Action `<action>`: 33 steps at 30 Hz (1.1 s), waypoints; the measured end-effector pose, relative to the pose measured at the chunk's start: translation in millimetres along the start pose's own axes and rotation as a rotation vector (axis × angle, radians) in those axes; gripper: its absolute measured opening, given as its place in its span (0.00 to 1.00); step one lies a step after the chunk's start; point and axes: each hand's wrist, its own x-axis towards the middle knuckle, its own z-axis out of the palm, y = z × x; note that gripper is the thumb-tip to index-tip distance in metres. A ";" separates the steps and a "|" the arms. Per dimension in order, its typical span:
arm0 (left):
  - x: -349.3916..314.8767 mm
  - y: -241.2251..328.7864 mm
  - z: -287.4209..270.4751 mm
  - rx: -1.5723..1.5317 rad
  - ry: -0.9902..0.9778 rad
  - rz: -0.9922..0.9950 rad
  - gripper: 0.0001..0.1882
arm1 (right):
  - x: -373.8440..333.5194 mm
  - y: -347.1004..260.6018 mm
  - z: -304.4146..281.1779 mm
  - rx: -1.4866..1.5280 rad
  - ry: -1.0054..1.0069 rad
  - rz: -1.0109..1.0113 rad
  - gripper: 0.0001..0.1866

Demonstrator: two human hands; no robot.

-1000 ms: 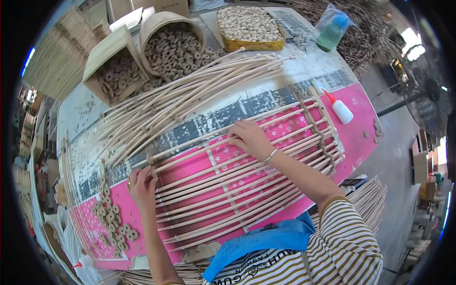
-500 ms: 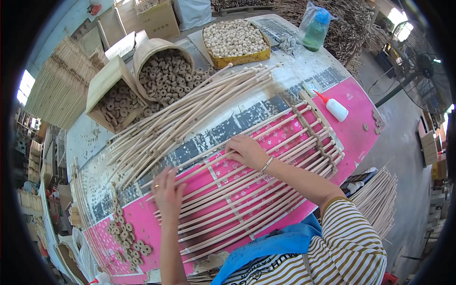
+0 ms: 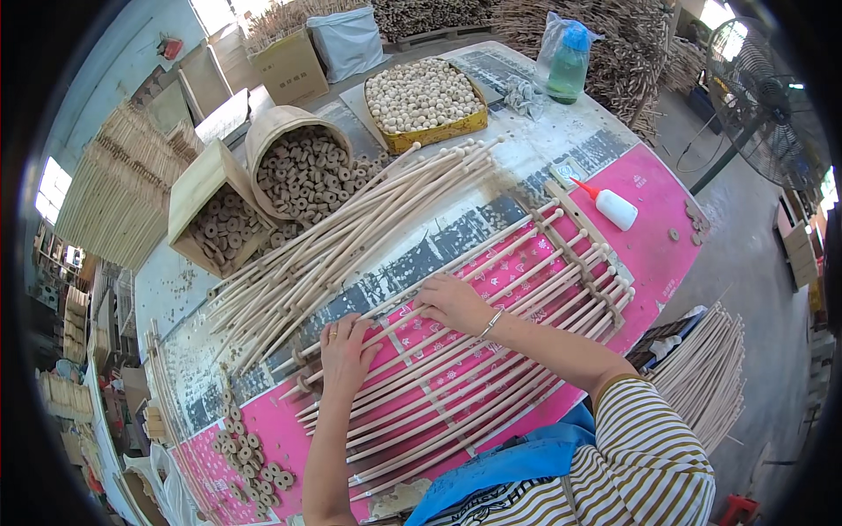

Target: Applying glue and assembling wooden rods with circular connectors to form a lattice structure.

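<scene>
Long pale wooden rods (image 3: 443, 412) with ball ends lie side by side across a pink sheet. Near their right ends, a slotted wooden rack (image 3: 586, 273) spaces them apart. My right hand (image 3: 453, 304) is closed on one of the upper rods around mid-length. Further left, my left hand (image 3: 346, 355) curls its fingers over the upper rods; its grip is partly hidden. Just left of it, a small brown wooden ring (image 3: 303, 383) sits around a rod's left end, with another ring (image 3: 301, 355) on the rod above.
Beyond the rack lies a pile of loose rods (image 3: 351, 237). Wooden rings fill a tilted round tub (image 3: 272, 131) and a box (image 3: 189, 188). A yellow tray (image 3: 438, 131) holds wooden balls. A white glue bottle (image 3: 616, 210) lies right; loose rings (image 3: 254, 460) lie front left.
My left hand has moved right and inward along the rods, uncovering rings at their left ends. My right hand stays at about the same spot. The view has shifted slightly.
</scene>
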 end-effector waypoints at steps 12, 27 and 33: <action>3.0 -0.5 -6.2 -0.102 0.107 0.022 0.13 | 16.2 -14.3 -10.1 0.004 0.006 0.000 0.06; -160.7 -23.3 -166.7 0.222 0.533 -0.412 0.10 | 60.4 -204.1 -62.5 -0.131 0.290 -0.516 0.13; -267.0 -79.7 -239.4 0.429 0.711 -0.795 0.21 | 53.1 -210.3 -36.8 0.011 0.102 -0.490 0.09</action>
